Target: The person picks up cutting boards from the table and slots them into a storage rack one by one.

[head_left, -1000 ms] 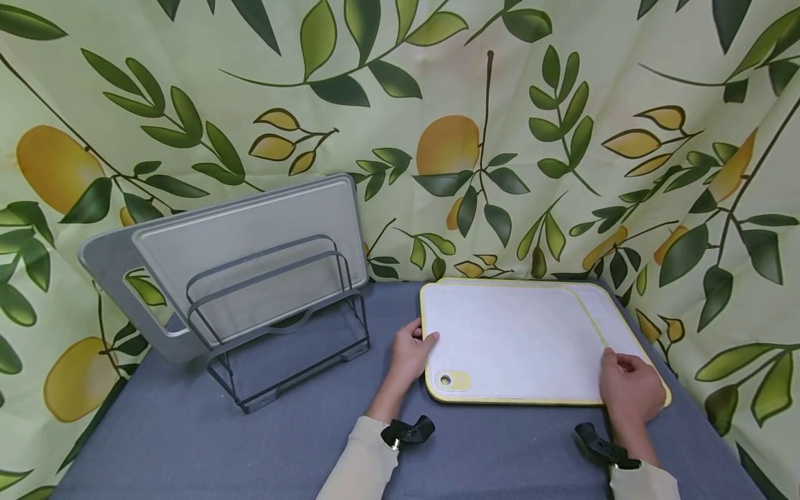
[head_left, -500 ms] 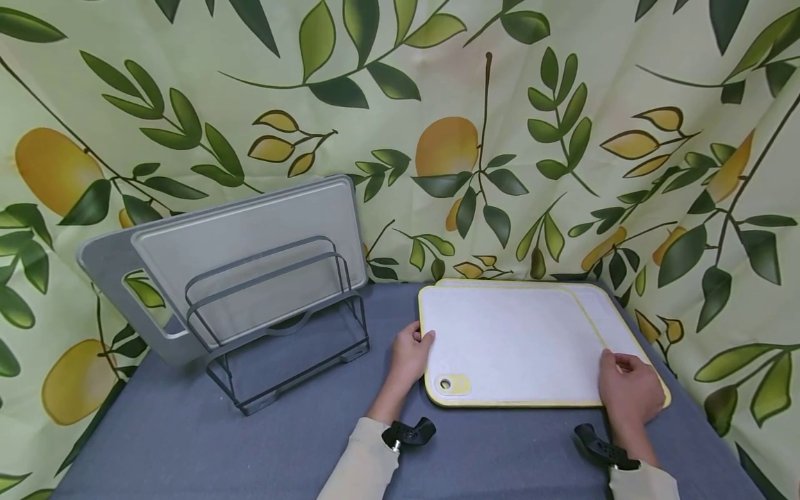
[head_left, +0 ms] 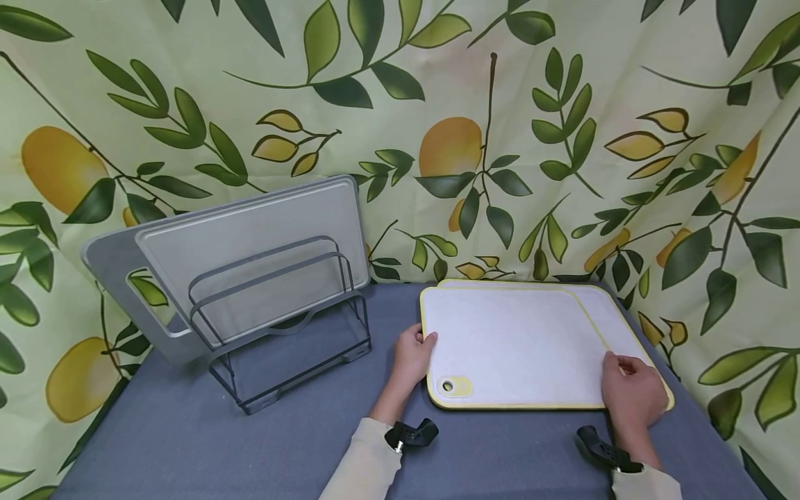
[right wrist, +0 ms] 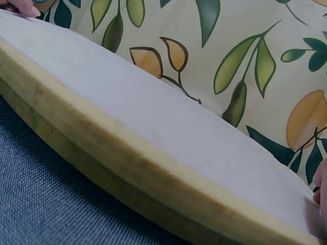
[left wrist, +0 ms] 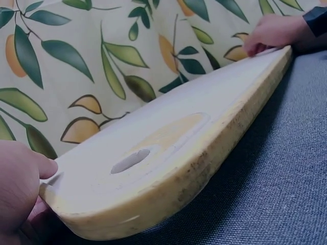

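A white cutting board (head_left: 512, 347) with a yellow rim lies on the right side of the cloth-covered table. Its near left corner has a small hole in a yellow patch. Along the far side a second edge shows, and in the right wrist view the yellow rim (right wrist: 102, 138) appears in two layers. My left hand (head_left: 412, 357) grips the board's left edge, thumb on top and fingers below. My right hand (head_left: 634, 392) holds the right edge near the front corner with curled fingers; its fingertips are partly hidden. Dark shadow lies under the board's front edge in the left wrist view.
On the left stands a grey wire rack (head_left: 287, 333). A light grey board (head_left: 262, 257) and a darker grey board (head_left: 115, 264) with a handle opening lean in it. A leaf-patterned curtain (head_left: 387, 125) hangs behind the blue-grey tablecloth (head_left: 250, 458).
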Tool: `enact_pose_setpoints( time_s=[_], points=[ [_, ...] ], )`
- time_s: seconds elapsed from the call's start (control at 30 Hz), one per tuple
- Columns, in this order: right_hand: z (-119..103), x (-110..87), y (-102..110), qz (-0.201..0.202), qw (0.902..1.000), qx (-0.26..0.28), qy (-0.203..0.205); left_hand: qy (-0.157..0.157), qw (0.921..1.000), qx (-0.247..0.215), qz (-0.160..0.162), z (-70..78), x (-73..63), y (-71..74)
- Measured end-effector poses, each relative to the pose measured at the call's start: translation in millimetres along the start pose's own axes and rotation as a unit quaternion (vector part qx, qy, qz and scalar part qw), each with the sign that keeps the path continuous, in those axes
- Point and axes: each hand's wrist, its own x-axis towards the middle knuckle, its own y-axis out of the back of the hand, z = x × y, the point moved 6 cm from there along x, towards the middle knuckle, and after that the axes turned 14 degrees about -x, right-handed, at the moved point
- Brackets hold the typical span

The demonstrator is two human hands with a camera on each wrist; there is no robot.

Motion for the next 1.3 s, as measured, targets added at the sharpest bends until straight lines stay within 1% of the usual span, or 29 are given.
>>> enact_pose_setpoints(
  time_s=[0.23,0.53,0.7,0.8,0.93,1.1,1.3],
  points=[
    [0.5,0.4,-0.1,-0.008,1.0000,-0.002,0.000,-0.010,0.9999,0.012,-0.005,-2.0,0.1,-0.8],
    [0.4,0.2,-0.1,-0.011,0.9999,0.000,0.000,-0.016,0.9997,0.016,0.000,-2.8,-0.1,-1.4],
    [0.8,-0.3,0.3,-0.008,1.0000,0.001,0.000,-0.036,0.9980,0.051,0.001,-1.4,-1.5,-2.6],
    [1.3,-0.4,0.4,-0.008,1.0000,0.000,-0.001,-0.041,0.9972,0.063,0.002,-1.6,-1.9,-3.3],
    [-0.4,0.0,0.2,-0.013,0.9999,-0.002,-0.002,-0.045,0.9975,0.054,0.003,-1.7,-1.5,-3.5],
    [-0.5,-1.1,-0.1,-0.021,0.9997,-0.001,-0.012,-0.042,0.9988,0.024,0.008,-3.3,-3.0,-3.1],
    [0.4,-0.3,1.4,-0.010,0.9998,-0.003,-0.019,-0.050,0.9986,-0.007,0.017,-3.7,-5.7,-3.0]
  ],
)
